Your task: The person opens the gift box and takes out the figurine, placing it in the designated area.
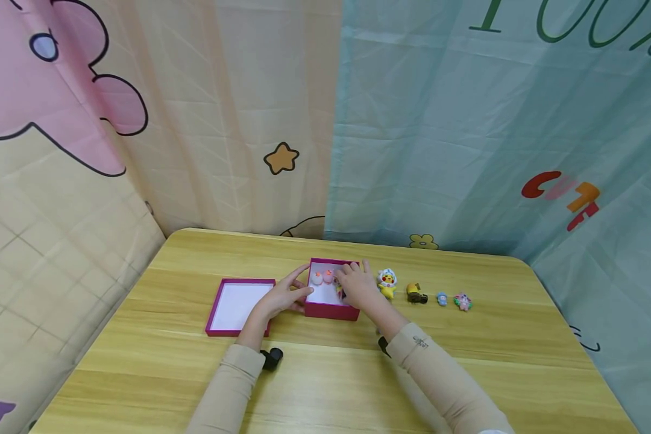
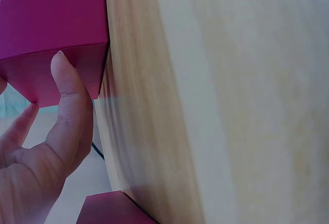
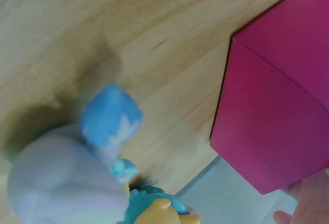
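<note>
A magenta box (image 1: 331, 311) with a white inside stands open-topped on the table. Two small round figurines, one white and one pink (image 1: 328, 276), sit along its far left part. My left hand (image 1: 283, 296) rests against the box's left wall, thumb and fingers spread along it; the left wrist view shows its fingertips touching the magenta side. Over the box's right wall reaches my right hand (image 1: 358, 284), its fingers down inside. A small multicoloured figurine (image 1: 339, 289) shows beside those fingertips, partly covered; I cannot tell whether they pinch it.
Left of the box lies its white-lined magenta lid (image 1: 241, 304). To the right stand a yellow figurine with a white hood (image 1: 387, 282), a yellow and dark brown one (image 1: 415, 293), a small blue one (image 1: 442, 299) and a pink and green one (image 1: 463, 302). A curtain (image 1: 412, 150) hangs behind the table.
</note>
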A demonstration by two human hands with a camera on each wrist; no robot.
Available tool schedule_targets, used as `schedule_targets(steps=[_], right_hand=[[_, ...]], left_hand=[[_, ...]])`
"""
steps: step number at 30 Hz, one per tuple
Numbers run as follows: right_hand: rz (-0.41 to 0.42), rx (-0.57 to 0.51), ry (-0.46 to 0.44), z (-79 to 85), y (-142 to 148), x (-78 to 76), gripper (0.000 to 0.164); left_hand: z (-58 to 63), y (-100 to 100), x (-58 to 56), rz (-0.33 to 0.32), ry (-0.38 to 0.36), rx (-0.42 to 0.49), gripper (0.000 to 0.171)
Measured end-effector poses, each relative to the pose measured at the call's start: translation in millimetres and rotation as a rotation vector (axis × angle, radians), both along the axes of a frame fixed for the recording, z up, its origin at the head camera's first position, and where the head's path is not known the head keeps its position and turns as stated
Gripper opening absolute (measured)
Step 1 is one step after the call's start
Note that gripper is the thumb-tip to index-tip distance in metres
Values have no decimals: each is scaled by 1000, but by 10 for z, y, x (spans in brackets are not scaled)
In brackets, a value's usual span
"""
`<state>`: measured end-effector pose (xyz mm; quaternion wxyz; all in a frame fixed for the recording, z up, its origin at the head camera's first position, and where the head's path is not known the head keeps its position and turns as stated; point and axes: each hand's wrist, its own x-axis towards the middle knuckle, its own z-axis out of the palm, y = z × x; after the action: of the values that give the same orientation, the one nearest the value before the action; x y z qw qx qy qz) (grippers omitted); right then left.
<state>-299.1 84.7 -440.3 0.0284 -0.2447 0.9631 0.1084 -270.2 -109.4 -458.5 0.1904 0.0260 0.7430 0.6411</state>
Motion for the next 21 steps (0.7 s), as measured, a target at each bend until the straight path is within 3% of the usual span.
schedule_targets(steps=[7,14,21], right_hand=[[36,-24,19,16,19,1,69],[112,-70,89,46,77,-15,62],[135,-133,132,165,152,34,53]], left_hand=[[0,0,1,0,1,-1,63],[-4,0,3,5,4,-6,63],[-25,-3,1,5,14,-10,63]])
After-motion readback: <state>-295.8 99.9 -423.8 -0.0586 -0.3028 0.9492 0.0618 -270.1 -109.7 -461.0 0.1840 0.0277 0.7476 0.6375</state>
